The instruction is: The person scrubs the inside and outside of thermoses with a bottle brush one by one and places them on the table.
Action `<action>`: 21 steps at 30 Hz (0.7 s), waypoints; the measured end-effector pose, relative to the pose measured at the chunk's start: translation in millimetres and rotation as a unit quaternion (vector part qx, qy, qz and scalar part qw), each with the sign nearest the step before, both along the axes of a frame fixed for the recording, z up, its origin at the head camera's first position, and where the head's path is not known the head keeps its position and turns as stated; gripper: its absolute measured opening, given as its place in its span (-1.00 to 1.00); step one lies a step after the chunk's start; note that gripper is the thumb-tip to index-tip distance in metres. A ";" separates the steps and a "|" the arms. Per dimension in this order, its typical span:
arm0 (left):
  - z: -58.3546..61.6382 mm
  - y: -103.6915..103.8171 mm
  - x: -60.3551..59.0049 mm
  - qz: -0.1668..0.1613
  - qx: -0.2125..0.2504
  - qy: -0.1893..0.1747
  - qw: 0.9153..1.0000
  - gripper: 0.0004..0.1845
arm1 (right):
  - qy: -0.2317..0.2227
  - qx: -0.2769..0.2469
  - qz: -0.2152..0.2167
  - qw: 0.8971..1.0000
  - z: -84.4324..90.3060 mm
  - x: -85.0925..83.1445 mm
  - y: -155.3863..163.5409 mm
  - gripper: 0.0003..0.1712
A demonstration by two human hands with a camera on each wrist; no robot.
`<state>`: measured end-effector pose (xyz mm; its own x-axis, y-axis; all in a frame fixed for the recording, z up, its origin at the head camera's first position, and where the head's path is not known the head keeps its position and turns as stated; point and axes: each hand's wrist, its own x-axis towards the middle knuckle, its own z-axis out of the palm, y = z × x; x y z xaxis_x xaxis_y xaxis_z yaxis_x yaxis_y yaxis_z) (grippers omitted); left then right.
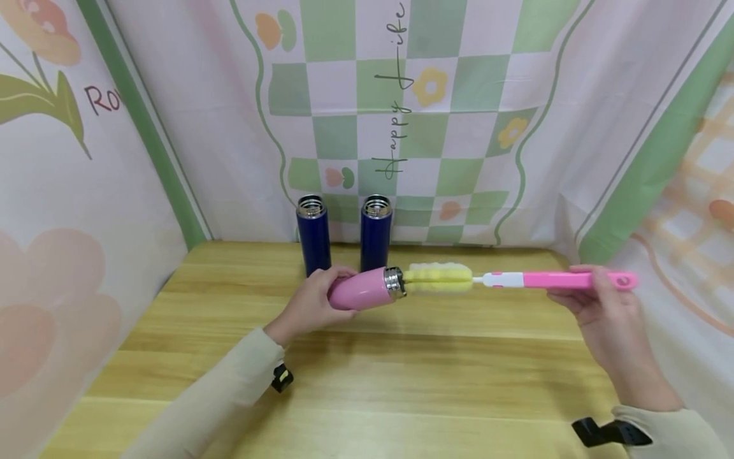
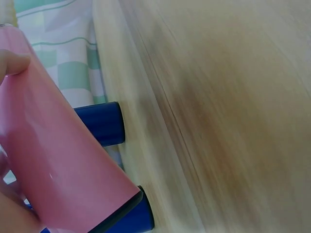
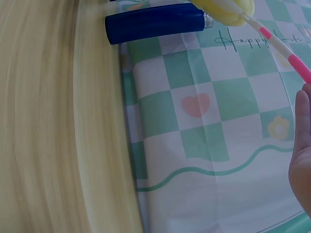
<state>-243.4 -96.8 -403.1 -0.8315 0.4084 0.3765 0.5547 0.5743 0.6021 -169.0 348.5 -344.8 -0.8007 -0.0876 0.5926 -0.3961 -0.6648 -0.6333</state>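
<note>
My left hand (image 1: 312, 303) grips a pink bottle (image 1: 364, 290) around its body and holds it tilted above the table, its metal-threaded mouth facing right. In my right hand (image 1: 608, 315) is the pink handle of a bottle brush (image 1: 550, 280), pinched near its far end. The brush's yellow sponge head (image 1: 441, 278) points left and its tip meets the bottle's mouth; whether the tip is inside I cannot tell. The left wrist view shows the pink bottle (image 2: 58, 145) close up with its dark base. The right wrist view catches part of the brush handle (image 3: 300, 68).
Two dark blue bottles without lids, one on the left (image 1: 314, 239) and one on the right (image 1: 376, 236), stand upright at the back of the wooden table (image 1: 401, 389). Behind them hangs a green-and-white checked curtain (image 1: 332, 95). Printed cloth closes in both sides.
</note>
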 end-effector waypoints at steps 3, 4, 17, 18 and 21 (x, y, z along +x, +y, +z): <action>0.2 -0.6 0.6 -0.001 -0.003 0.006 1.000 -0.33 | 0.000 0.017 -0.011 1.000 0.1 -1.1 -4.0 -0.53; 0.3 -0.6 1.0 -0.001 -0.003 0.008 1.000 -0.33 | 0.003 0.032 -0.021 0.999 0.0 -1.7 -5.0 -0.53; 1.0 3.4 9.6 -0.014 0.009 0.031 0.999 -0.32 | 0.030 0.047 0.035 0.998 -0.4 -11.2 -9.2 -0.53; 1.2 3.7 9.8 -0.013 0.007 0.033 0.999 -0.33 | 0.030 0.049 0.034 0.998 -0.3 -11.5 -9.6 -0.53; 1.8 4.6 10.6 -0.014 0.006 0.035 0.999 -0.33 | 0.031 0.058 0.029 0.997 0.9 -12.4 -12.5 -0.54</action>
<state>-232.8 -92.2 -401.3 -0.7915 0.4258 0.4385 0.6112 0.5516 0.5676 -181.4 336.0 -343.9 -0.7545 -0.2033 0.6240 -0.3999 -0.6114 -0.6828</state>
